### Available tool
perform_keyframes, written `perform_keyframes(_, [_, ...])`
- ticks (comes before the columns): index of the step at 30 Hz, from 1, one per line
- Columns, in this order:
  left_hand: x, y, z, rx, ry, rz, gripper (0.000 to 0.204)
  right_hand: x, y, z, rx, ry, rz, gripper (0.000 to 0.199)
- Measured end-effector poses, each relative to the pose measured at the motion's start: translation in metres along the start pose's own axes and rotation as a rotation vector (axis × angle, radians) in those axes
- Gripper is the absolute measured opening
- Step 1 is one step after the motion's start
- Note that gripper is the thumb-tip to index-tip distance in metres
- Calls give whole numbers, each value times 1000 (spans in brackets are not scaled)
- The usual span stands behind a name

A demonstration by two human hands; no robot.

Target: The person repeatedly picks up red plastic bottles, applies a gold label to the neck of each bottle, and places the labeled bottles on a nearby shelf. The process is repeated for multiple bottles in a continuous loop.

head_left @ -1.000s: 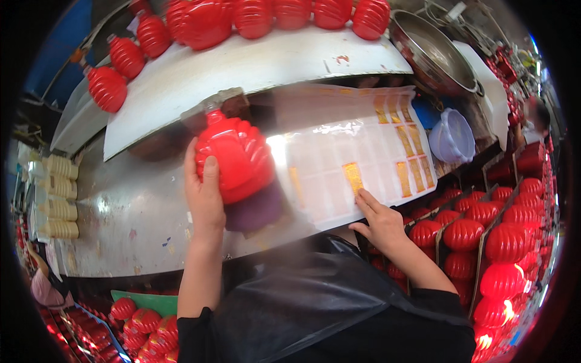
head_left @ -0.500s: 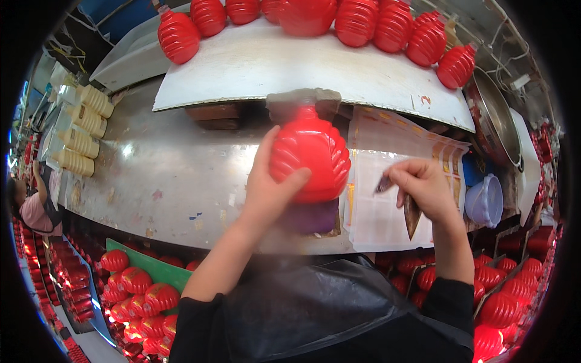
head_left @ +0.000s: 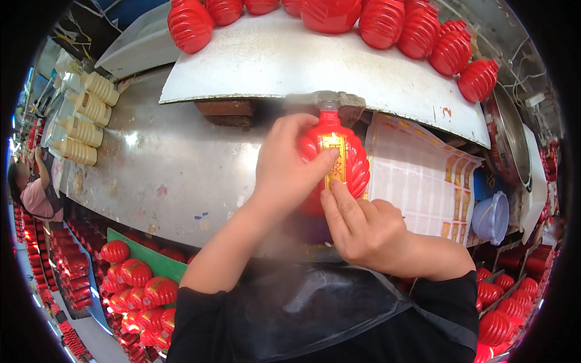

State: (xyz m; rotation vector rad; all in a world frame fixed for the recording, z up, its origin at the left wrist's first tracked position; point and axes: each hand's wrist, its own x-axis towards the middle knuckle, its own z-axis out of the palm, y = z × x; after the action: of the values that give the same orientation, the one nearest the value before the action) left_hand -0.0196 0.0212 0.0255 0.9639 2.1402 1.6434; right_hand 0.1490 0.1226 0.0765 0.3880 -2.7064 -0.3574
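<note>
A rounded red bottle (head_left: 361, 169) with ribbed sides stands or leans on the work table, its clear-topped neck against a grey lump (head_left: 352, 109). A gold label (head_left: 336, 175) lies upright on its front. My left hand (head_left: 284, 160) is wrapped round the bottle's left side, thumb pressing the label. Below it, my right hand (head_left: 372, 227) touches the label's lower part with index and middle fingertips, its other fingers curled. Whether the dark pointed tool is still in the right palm cannot be seen. Beneath the bottle shows a dark purple patch (head_left: 315, 231).
A white sheet with gold labels (head_left: 417, 181) lies to the right, near a lavender bucket (head_left: 491, 216). Across the back, a white board (head_left: 272, 66) carries several red bottles. Cream bottles (head_left: 85, 130) stand far left. Red bottles (head_left: 138, 272) fill crates below; a person (head_left: 39, 193) is at far left.
My right hand has moved left from over the label sheet to the bottle. A gold label now lies on the bottle's bare front, and my left thumb has shifted onto it.
</note>
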Motion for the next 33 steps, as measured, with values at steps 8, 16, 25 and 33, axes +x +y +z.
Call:
perform_keyframes(8, [-18,-13,0,-75,30,33,79,-5,23,1,580,137,279,35])
perform_keyframes(16, [-41,-18,0,119,-15,199,97,13,74,42,935,26,523,42])
perform_keyframes(25, [-38,-25,1,27,-19,201,85,13,80,46,983,-24,528,47])
perform_keyframes(33, [-35,-20,-9,56,-58,292,56,-10,58,28,1137,-91,741,74])
